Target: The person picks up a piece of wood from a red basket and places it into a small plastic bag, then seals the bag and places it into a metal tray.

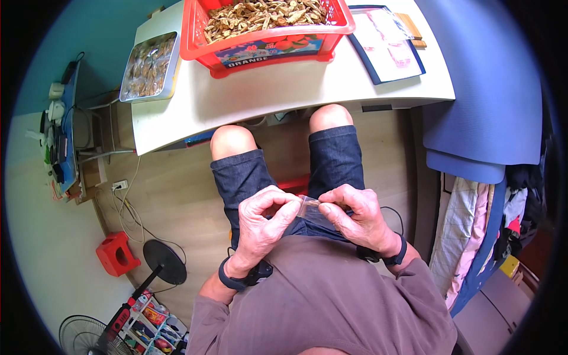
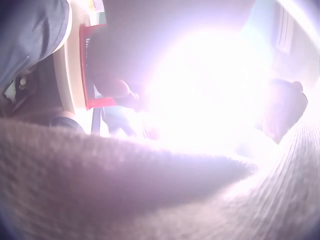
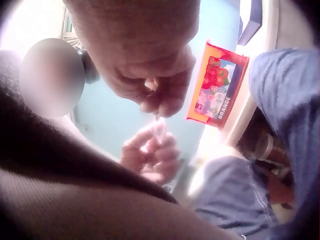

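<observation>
One small bag of thin, clear plastic (image 1: 308,208) spans the gap between a person's bare left hand (image 1: 265,220) and bare right hand (image 1: 357,214), above dark denim shorts (image 1: 336,157), as I follow remotely. The left thumb and forefinger pinch one edge; the right hand's curled fingers and thumb pinch the opposite edge, both grips nearly closed. I judge the paired pinch serves to hold limp film taut; whether anything else sits at the right fingertips, I cannot tell. Straight ahead of both hands, on a white table (image 1: 284,84), stands a red plastic basket (image 1: 204,55) heaped with brown dried slices (image 1: 266,18), probably centred so either hand can reach. Ahead and left of the left hand lies a pale, rectangular tin (image 1: 170,83) of bagged brown pieces (image 1: 149,68); ahead and right of the right hand, a dark-edged white tray (image 1: 387,74) bears clear-and-pink plastic packets (image 1: 400,54), perhaps for that hand's convenience.
</observation>
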`<state>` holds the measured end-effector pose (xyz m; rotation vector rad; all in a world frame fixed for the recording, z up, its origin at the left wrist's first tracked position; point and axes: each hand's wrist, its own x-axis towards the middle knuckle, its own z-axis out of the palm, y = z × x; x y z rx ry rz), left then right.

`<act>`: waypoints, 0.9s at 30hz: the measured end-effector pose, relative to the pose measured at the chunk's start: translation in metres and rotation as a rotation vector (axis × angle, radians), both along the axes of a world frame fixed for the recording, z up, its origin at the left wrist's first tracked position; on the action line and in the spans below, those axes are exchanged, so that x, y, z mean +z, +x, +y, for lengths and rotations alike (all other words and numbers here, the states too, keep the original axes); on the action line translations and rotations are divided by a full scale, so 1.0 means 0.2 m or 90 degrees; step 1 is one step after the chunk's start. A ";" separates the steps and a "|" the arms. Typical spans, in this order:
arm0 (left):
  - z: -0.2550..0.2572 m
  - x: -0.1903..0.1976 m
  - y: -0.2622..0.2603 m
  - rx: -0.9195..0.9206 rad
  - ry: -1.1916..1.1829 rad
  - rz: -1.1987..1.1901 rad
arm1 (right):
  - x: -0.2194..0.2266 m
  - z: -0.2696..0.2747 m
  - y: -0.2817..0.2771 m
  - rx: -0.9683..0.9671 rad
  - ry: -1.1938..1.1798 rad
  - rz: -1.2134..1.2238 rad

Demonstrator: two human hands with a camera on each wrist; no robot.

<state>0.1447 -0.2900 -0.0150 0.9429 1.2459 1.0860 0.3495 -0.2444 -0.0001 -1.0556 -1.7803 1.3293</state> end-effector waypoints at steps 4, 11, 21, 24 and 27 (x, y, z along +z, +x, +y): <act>0.00 0.00 0.01 -0.003 -0.050 -0.063 | 0.00 0.01 0.00 0.015 -0.006 -0.001; -0.01 0.01 0.01 -0.037 -0.105 -0.108 | -0.04 0.00 0.00 0.021 -0.017 0.009; -0.01 0.00 0.01 -0.047 -0.104 -0.122 | -0.02 0.02 0.03 0.060 -0.072 -0.043; -0.01 -0.01 0.01 -0.057 -0.071 -0.065 | -0.02 0.02 0.03 0.067 -0.072 -0.052; 0.00 0.00 0.01 -0.057 -0.048 -0.039 | -0.04 0.01 0.03 0.071 -0.073 -0.044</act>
